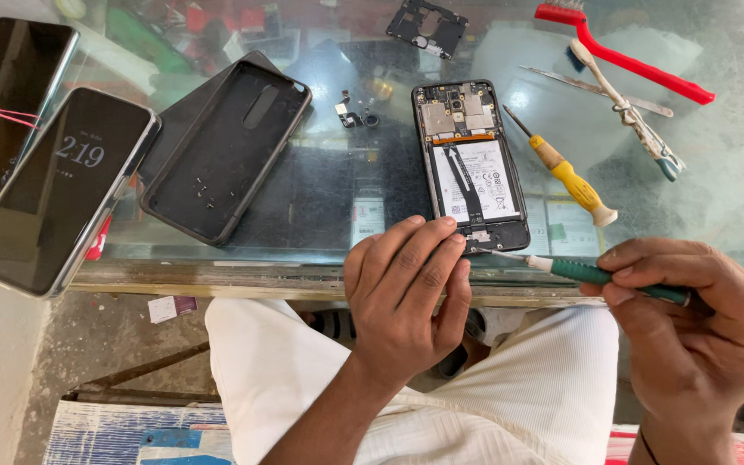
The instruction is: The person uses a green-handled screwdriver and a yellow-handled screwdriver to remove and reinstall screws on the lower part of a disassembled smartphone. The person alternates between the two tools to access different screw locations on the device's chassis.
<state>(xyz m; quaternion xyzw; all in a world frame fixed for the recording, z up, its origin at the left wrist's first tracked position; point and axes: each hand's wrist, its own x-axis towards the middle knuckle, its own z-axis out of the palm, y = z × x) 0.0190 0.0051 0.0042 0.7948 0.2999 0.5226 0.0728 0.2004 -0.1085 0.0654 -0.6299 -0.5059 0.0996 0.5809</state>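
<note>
Two hands work at the near edge of our glass surface [320, 207]. Our left hand [406, 297] lies with fingers together, its fingertips pressing the bottom end of the opened phone [471, 164], whose battery and circuit board show. Our right hand [703, 314] pinches a green-handled screwdriver [600, 275], the tip meeting the phone's lower edge just beside the left fingertips. Beyond the right hand lie a yellow-handled screwdriver [574, 181] and a red brush [622, 56]. Well left of the left hand lie a black phone case [226, 151] and two other phones, the nearer [62, 189] with its screen lit.
</note>
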